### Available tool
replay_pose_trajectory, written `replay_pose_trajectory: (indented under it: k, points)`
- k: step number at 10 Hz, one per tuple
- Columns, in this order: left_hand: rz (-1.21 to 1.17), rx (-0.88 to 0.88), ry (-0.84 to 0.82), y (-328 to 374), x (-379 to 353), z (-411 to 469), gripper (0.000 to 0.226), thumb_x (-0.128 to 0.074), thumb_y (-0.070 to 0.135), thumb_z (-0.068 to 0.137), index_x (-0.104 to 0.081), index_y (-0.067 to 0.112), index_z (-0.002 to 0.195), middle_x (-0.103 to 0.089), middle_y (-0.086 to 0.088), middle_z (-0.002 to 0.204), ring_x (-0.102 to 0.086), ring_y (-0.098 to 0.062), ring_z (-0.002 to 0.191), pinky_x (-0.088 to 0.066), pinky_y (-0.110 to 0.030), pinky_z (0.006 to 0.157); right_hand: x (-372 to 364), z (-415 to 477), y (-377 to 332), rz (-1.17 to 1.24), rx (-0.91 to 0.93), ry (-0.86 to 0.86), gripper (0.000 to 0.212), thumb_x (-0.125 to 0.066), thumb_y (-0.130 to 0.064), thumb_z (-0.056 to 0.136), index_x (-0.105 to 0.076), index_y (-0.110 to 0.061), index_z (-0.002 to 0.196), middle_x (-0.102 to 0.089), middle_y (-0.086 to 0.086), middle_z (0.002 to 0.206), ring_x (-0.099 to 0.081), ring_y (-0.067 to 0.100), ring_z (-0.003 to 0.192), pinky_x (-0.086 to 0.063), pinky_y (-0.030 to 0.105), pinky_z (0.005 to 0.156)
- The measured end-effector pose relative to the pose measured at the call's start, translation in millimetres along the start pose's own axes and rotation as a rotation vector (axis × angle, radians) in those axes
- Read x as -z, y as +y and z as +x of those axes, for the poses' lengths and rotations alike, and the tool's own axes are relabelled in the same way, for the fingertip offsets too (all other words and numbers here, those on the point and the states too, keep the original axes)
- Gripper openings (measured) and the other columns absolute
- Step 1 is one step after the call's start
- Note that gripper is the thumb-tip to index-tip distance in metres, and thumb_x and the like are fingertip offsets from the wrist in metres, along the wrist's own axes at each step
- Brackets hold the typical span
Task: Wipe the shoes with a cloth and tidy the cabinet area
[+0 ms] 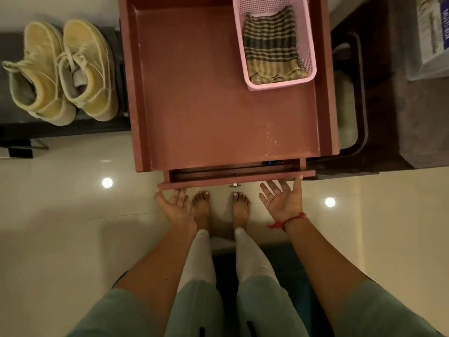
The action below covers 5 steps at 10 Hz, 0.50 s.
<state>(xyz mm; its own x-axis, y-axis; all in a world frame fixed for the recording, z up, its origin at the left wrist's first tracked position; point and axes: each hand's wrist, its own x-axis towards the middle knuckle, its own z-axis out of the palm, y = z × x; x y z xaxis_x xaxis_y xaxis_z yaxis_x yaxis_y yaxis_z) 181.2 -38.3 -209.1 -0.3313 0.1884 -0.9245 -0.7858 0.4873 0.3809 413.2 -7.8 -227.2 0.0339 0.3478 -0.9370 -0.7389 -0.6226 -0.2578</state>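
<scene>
Over on the far left, two pale yellow high-top shoes [65, 69] sit side by side on a low dark shelf [14, 132], touching each other, toes pointing away, laces loose. That's the pair, counted: two.

Moving across to the middle, one reddish-brown cabinet [194, 93] fills the view, its top rimmed like a shallow tray. One pink basket [279, 85] stands in the far right corner of that top, and in it lies one striped cloth [269, 45], crumpled, brown and tan bands, and it's the only thing in there.

Down at the near edge, one drawer [243, 177] is slid out a little way, only a narrow dark slot of it showing, and what it holds I cannot tell. A small metal knob [234, 185] shows under its front.

Now the hands, both of them at that drawer. The left hand [173, 203] is palm up at the left corner, fingers laid straight against the lower edge of the front. Two bare feet [201, 207] stand between the hands. The right hand [281, 200] is spread wide, palm up, gripping nothing, thumb tip at the right end of the front, a red thread [291, 220] round the wrist.

Far right, one printed box [432, 32] rests on dark furniture.
</scene>
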Motion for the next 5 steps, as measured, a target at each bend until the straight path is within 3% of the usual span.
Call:
replay_pose_trajectory:
  k: [1, 2, 3, 4, 5]
  points:
    - [0.063, -0.019, -0.016, 6.7, -5.2, 12.0, 0.06, -0.033, 0.06, 0.088, -0.053, 0.026, 0.133, -0.062, 0.008, 0.125, -0.046, -0.013, 0.122, -0.029, -0.037, 0.102, -10.3, 7.7, -1.5, -0.02, 0.02, -0.029, 0.062, -0.039, -0.062, 0.089, -0.04, -0.026, 0.14, -0.051, 0.001, 0.135, -0.046, 0.028, 0.124, -0.031, 0.047, 0.108]
    - [0.282, -0.022, -0.053, 20.3, -14.8, 4.8, 0.042, -0.045, 0.035, 0.096, -0.052, 0.02, 0.135, -0.06, 0.004, 0.124, -0.049, -0.017, 0.119, -0.036, -0.036, 0.101, -25.6, 4.1, -7.5, -0.137, -0.011, -0.024, 0.046, -0.044, -0.038, 0.095, -0.04, -0.025, 0.139, -0.052, -0.002, 0.136, -0.048, 0.027, 0.123, -0.034, 0.046, 0.106]
    - [0.685, -0.048, -0.183, 43.8, -26.6, -19.5, 0.027, -0.054, 0.014, 0.094, -0.058, 0.018, 0.121, -0.058, -0.003, 0.112, -0.056, -0.014, 0.091, -0.043, -0.024, 0.075, -45.6, -16.7, -17.4, -0.492, -0.048, 0.009, 0.035, -0.046, -0.023, 0.095, -0.049, -0.02, 0.13, -0.054, 0.002, 0.133, -0.054, 0.024, 0.113, -0.04, 0.043, 0.103]
    - [0.968, -0.09, -0.29, 76.3, -35.5, -56.4, 0.019, -0.054, 0.015, 0.094, -0.061, 0.013, 0.112, -0.06, -0.006, 0.108, -0.056, -0.016, 0.087, -0.042, -0.025, 0.067, -76.3, -65.6, -33.9, -0.764, 0.017, 0.075, 0.03, -0.039, -0.018, 0.096, -0.057, -0.016, 0.12, -0.059, 0.003, 0.126, -0.057, 0.022, 0.107, -0.042, 0.04, 0.099]
    - [1.076, -0.271, -0.342, 101.6, -32.5, -98.0, 0.01, -0.053, 0.018, 0.095, -0.062, 0.017, 0.099, -0.061, -0.006, 0.102, -0.058, -0.022, 0.097, -0.045, -0.03, 0.081, -99.8, -123.1, -46.8, -0.811, 0.176, 0.052, 0.03, -0.034, -0.006, 0.096, -0.06, -0.009, 0.111, -0.059, 0.01, 0.118, -0.057, 0.027, 0.105, -0.047, 0.03, 0.084]
